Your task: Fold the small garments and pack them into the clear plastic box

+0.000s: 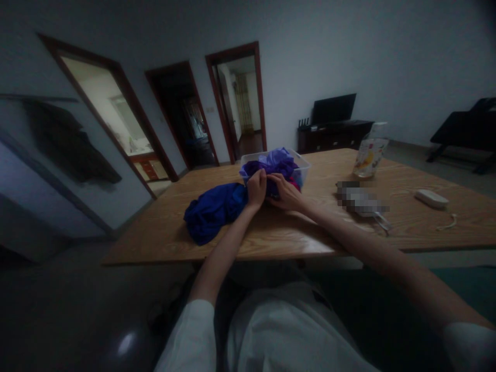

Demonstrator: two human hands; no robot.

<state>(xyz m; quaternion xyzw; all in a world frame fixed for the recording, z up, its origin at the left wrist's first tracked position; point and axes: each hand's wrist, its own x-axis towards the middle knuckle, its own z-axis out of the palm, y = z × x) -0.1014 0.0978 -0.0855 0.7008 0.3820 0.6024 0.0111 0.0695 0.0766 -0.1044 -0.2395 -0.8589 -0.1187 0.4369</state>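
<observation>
My left hand (256,190) is closed like a fist at the near side of a clear plastic bin (305,168), gripping dark purple fabric. Close beside it, my right hand (285,192) pinches the same purple cloth (273,164), fingertips almost meeting the left ones. Lighter violet fabric and a bit of pink show in the bin behind the hands. A crumpled blue cloth (213,211) lies on the table to the left, reaching up to my left hand. The dim light and my fingers hide the exact grip.
On the wooden table (271,243), a clear jug (371,152) stands at the right rear. Nearer are a blurred-out pale item (360,200) and a white oblong case (431,198) with a cord loop. The table's front edge is close to my body.
</observation>
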